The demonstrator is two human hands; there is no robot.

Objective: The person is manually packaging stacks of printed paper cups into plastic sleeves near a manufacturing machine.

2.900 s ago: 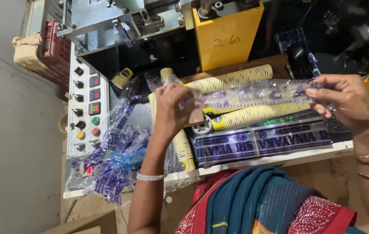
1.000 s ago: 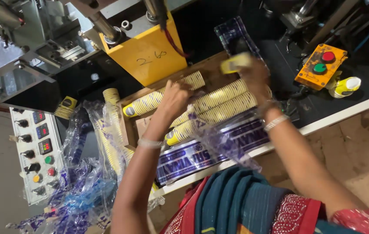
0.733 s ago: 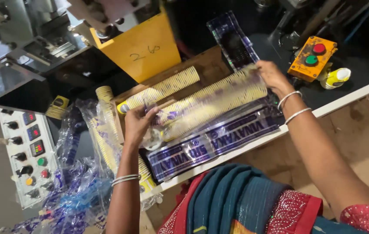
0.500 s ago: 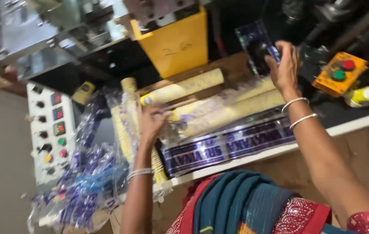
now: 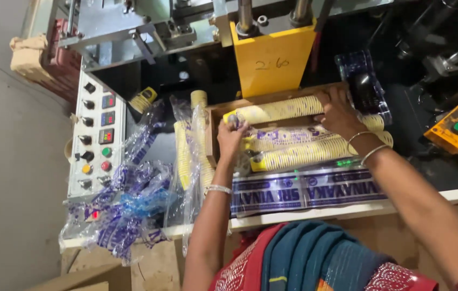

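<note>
My left hand (image 5: 232, 132) is pinched shut on the twisted mouth of the clear plastic sleeve (image 5: 293, 141), at the left end of the long row of nested yellow-and-white paper cups (image 5: 304, 153) inside it. My right hand (image 5: 338, 110) is at the far end of the same row, fingers curled down over the sleeve's closed end. I cannot tell how firmly it grips, since the palm faces away from me.

The sleeved row lies across the shallow wooden tray (image 5: 215, 116), which I take as my landmark. A second, unwrapped stack of yellow-rimmed paper cups (image 5: 274, 110) lies along the tray's far side, just behind the sleeved one. In front of the tray lies a flat pile of clear bags printed in dark blue (image 5: 307, 189). Left of the tray stand upright sleeved cup stacks (image 5: 194, 140), then a heap of crumpled blue-printed plastic film (image 5: 126, 199), then the white control panel with knobs and coloured buttons (image 5: 95, 137). Behind the tray sits the yellow metal machine block (image 5: 272, 56); well right of it, the orange box with a red and a green button (image 5: 457, 126).

To do this well, I judge I should keep the row level, press both ends inward so the cups stay nested, and hold the film gathered tight at the mouth so there is no slack.
</note>
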